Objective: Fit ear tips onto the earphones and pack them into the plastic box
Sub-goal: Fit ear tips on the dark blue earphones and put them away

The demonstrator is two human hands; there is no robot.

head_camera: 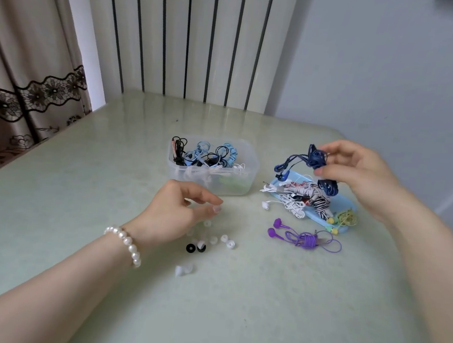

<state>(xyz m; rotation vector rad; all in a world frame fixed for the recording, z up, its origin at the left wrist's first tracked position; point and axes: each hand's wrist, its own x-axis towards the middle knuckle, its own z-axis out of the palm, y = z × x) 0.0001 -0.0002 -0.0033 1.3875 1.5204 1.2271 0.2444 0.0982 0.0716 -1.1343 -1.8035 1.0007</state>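
Observation:
My right hand holds a coiled dark blue earphone set in its fingertips, lifted above the light blue tray heaped with several wound earphones. My left hand hovers with loosely curled fingers over several loose ear tips, white, clear and black, on the table; whether it pinches one is unclear. The clear plastic box at centre holds several black, blue and white earphones. A purple earphone set lies on the table in front of the tray.
The pale green table runs to a rounded far edge below a white radiator. A lace-trimmed curtain hangs at the left. A pearl bracelet is on my left wrist.

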